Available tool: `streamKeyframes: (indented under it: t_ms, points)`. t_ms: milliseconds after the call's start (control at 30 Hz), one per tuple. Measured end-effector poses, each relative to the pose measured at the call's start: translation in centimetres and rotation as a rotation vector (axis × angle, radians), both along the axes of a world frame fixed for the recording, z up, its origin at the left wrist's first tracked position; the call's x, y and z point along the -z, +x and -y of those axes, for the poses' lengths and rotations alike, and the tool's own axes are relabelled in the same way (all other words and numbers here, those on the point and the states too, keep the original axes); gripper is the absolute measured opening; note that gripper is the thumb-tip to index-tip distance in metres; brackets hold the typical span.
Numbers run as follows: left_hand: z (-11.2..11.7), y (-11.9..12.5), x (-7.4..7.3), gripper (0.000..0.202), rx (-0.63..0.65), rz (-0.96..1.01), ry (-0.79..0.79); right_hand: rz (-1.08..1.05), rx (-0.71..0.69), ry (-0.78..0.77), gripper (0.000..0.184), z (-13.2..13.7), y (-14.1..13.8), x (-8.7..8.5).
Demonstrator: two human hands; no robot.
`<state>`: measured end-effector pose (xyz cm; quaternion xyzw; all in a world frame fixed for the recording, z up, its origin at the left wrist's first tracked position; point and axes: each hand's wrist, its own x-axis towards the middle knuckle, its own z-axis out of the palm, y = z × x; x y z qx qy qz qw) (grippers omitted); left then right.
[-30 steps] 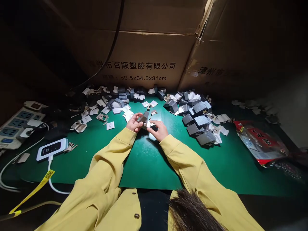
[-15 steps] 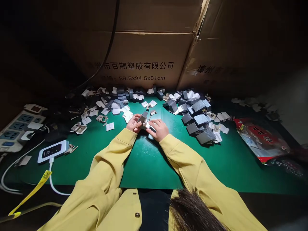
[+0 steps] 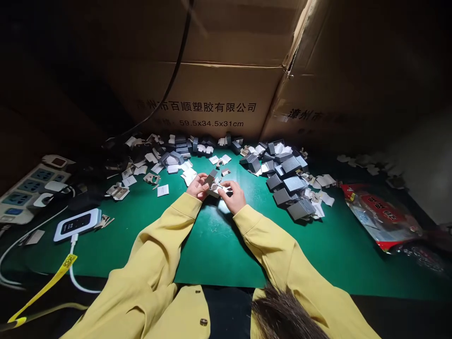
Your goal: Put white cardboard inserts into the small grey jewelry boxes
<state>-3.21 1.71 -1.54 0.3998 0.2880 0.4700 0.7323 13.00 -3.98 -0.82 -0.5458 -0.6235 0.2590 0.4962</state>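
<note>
Over the middle of the green table, my left hand (image 3: pixel 198 187) grips a small grey box (image 3: pixel 211 177) from its left side, thumb toward me. The box has a raised grey flap and a whitish lower part. On its right side my right hand (image 3: pixel 234 197) is closed, thumb and fingers pinching the whitish part of the same box. What lies inside the box is too small to make out. Just beyond my hands lie torn bits of white and brown card (image 3: pixel 225 172).
Grey boxes (image 3: pixel 293 182) with white card pieces are heaped at the right. More boxes (image 3: pixel 181 148) and scraps line the back, before large cartons (image 3: pixel 219 89). A power strip (image 3: pixel 33 183) and white device (image 3: pixel 77 225) sit left, a red plastic bag (image 3: pixel 383 214) right.
The view has tilted up slightly, so everything sits a little lower. My right fingers have shifted on the box, and more of its whitish lower part shows.
</note>
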Motion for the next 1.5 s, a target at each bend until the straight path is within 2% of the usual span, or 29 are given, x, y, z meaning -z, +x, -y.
streamKeyframes:
  t_ms: [133,267,367,467,667,1000,1167,1500]
  points:
    - [0.1,0.4,0.0,0.063,0.005,-0.029,0.018,-0.192,0.021,-0.144,0.034,-0.2,-0.7,0.1]
    - [0.4,0.6,-0.1,0.058,0.005,-0.031,0.036,-0.284,-0.027,-0.151,0.035,-0.4,-1.1,0.3]
    - [0.5,0.6,-0.2,0.055,0.0,-0.032,0.029,-0.311,-0.012,-0.154,0.035,-0.4,-0.9,0.4]
    - [0.5,0.6,-0.2,0.055,0.011,-0.022,0.006,-0.284,0.01,-0.146,0.035,-0.4,-0.7,0.2]
    - [0.8,0.7,-0.2,0.062,0.021,-0.027,-0.031,-0.244,-0.088,-0.113,0.03,-0.4,-0.2,-0.6]
    - [0.9,0.6,-0.4,0.067,0.035,-0.086,-0.058,-0.001,-0.105,-0.065,0.016,-0.6,0.4,-1.4]
    - [1.0,0.6,-0.4,0.071,0.029,-0.146,-0.045,0.079,-0.149,-0.042,0.015,-0.7,0.5,-1.4]
    - [1.1,0.7,-0.3,0.067,0.037,-0.099,-0.066,0.173,-0.232,-0.053,0.014,-1.3,0.8,-0.7]
